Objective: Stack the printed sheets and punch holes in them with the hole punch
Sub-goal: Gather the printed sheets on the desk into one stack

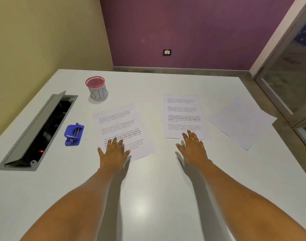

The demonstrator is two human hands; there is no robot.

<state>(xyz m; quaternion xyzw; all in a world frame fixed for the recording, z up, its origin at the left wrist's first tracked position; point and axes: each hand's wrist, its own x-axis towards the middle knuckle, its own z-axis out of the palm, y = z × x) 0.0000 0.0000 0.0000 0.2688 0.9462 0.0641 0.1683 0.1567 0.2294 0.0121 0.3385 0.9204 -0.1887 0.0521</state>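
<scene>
Three sheets lie apart on the white table (148,197). A printed sheet (121,126) sits left of centre, and my left hand (114,153) lies flat on its near corner with fingers spread. A second printed sheet (182,115) lies right of centre; my right hand (192,148), wearing a ring, reaches its near edge with straight fingers. A third sheet (240,122), face down or blank, hangs partly over the table's right edge. The blue hole punch (74,134) stands to the left of my left hand, untouched.
A pink mesh cup (96,88) labelled BIN stands at the back left. An open grey cable hatch (37,133) is sunk into the table's left side. A yellow wall runs along the left, a purple wall stands behind, and a glass door (291,75) is at the right.
</scene>
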